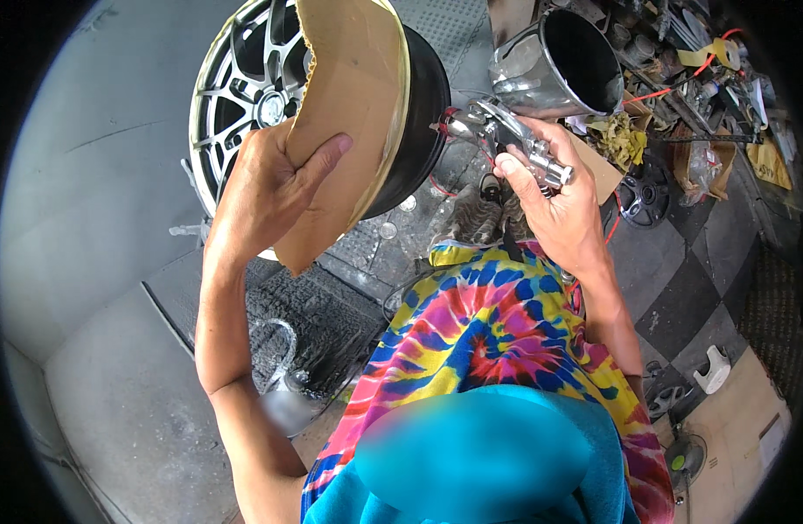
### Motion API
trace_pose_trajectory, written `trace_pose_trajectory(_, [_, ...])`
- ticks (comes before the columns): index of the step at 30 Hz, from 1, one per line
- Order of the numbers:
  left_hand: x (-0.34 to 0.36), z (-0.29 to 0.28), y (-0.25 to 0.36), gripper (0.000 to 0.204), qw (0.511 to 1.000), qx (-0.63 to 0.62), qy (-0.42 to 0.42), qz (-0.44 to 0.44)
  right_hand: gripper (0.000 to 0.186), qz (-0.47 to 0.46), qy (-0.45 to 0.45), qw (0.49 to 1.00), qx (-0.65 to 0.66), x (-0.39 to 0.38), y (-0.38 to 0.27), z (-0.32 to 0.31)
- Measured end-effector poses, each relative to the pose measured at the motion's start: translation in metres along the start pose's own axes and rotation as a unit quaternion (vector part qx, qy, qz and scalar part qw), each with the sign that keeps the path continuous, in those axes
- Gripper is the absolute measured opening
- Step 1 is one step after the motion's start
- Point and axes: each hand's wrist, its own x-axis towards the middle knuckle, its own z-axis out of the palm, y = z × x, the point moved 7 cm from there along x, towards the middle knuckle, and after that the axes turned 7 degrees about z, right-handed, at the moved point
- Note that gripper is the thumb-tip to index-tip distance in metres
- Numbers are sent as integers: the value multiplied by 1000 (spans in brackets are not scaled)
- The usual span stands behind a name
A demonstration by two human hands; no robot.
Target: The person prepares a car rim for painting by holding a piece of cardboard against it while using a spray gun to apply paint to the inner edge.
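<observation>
A silver multi-spoke wheel rim [236, 83] with a black barrel stands at the upper middle-left, pale tape round its edge. My left hand [279, 183] grips a torn piece of brown cardboard [349, 96] held upright against the rim, covering part of the spokes and barrel edge. My right hand [550, 196], right of the barrel, is wrapped round a metal spray gun [506, 131] with its tip toward the rim. A thin red line runs below the gun.
A metal bucket [515, 65] stands at the upper right beside piled scrap [698, 79]. A dark wheel cover [646, 192] lies on the checkered floor [672, 297]. A grey wall [96, 157] is at left; cardboard [724, 454] lies lower right.
</observation>
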Motion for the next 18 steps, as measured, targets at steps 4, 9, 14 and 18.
trace_pose_trajectory(4, [-1,0,1,34,1000,-1,5,1,38,5,3,1000,-1,5,0,-3])
trace_pose_trajectory(9, [0,1,-4,35,999,0,-14,-29,37,-13,12,1000,-1,10,-2,-5])
trace_pose_trajectory(14, [3,-1,3,36,1000,9,9,27,37,1,2,1000,2,7,-2,-2])
trace_pose_trajectory(18, [5,-1,1,38,1000,6,12,27,37,3,-4,1000,1,3,-4,1])
